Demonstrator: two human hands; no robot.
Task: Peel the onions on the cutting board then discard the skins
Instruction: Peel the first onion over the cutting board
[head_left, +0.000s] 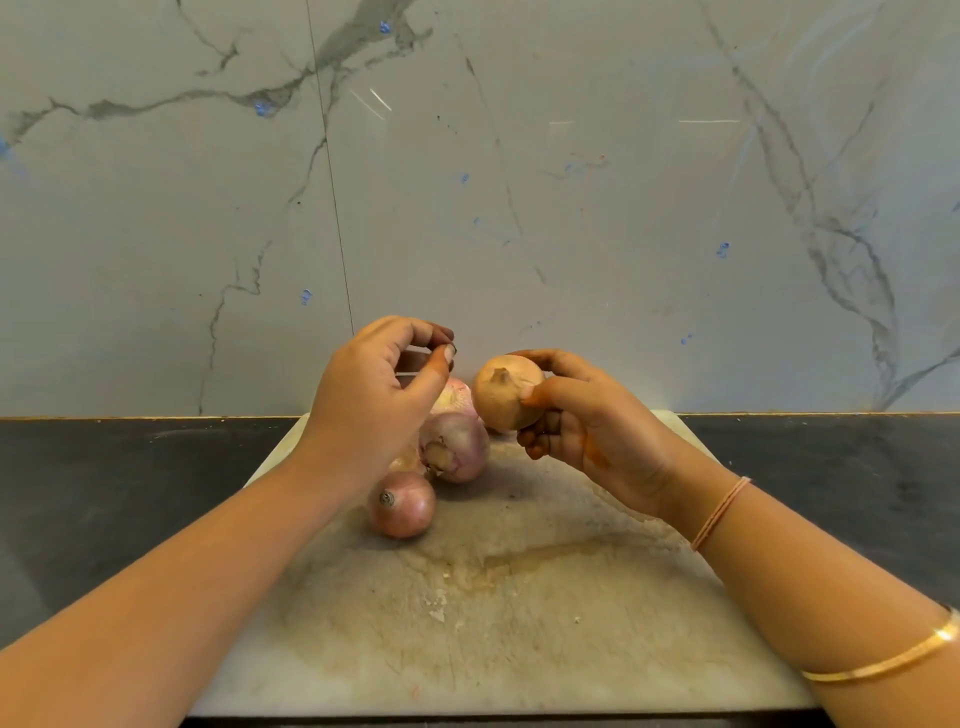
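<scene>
Held clear of the board, a tan onion (503, 394) is gripped by the right hand (592, 447). The thumb (543, 394) is pressed on its near side, the fingers are curled over its far side, and its dry skin looks unbroken. It is carried just above the 12 o'clock edge of the cutting board (519, 623). The left hand (371, 400) is raised at 9 o'clock of that onion, close to it but apart. Its fingers are curled and its thumb tip is brought up to the fingertips, with nothing seen between them (a sliver of skin there cannot be ruled out).

A drop is judged the main risk: only one side of a round, papery bulb is gripped, and loose skin could slide under the thumb. The pink onions (454, 452) clustered at 11 o'clock on the board lie almost beneath it. If struck, they could be rolled onto the dark counter (104, 493). Skin torn off in small flakes could also be scattered and made harder to gather, and no bin is seen.

Both forearms are brought in from 7 and 5 o'clock, meeting over the far half of the board. The left wrist is lifted with the palm turned toward the onion. The right palm is turned upward, with the lower fingers folded beneath the bulb.
</scene>
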